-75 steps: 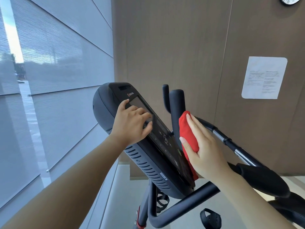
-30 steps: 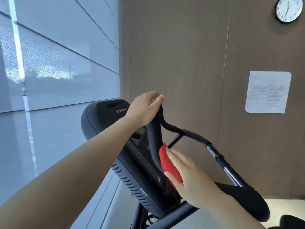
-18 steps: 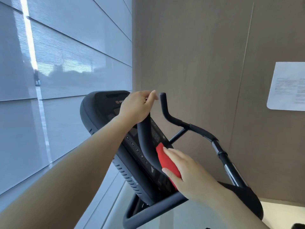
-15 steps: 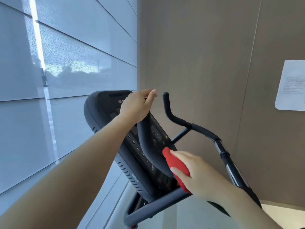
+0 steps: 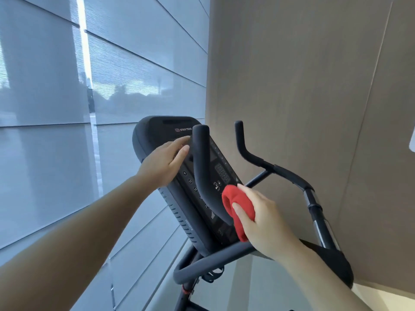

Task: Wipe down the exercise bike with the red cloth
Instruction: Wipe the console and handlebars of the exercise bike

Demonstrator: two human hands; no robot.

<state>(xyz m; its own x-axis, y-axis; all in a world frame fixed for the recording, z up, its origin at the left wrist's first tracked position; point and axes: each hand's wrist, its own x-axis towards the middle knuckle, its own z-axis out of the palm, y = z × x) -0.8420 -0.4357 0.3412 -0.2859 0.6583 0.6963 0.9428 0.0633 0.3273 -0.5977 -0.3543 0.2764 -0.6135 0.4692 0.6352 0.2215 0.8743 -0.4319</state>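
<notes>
A translucent grey window shade (image 5: 49, 167) fills the left side, crossed by horizontal seams, with a bright vertical gap (image 5: 83, 46) between its panels. A tan panelled wall (image 5: 292, 75) covers the far right. At the right border shows part of a white paper (image 5: 412, 142), and below it is pale floor (image 5: 388, 299).

1. This looks like a gym room.
2. An exercise bike (image 5: 157, 131) stands in the middle, with a button screen (image 5: 221, 173) and black handlebars (image 5: 249, 156).
3. A big window (image 5: 134, 75) with a gray shade fills the left side.
4. A plain brown wall (image 5: 292, 86) is far and right, with a paper (image 5: 412, 142) stuck on it.
</notes>
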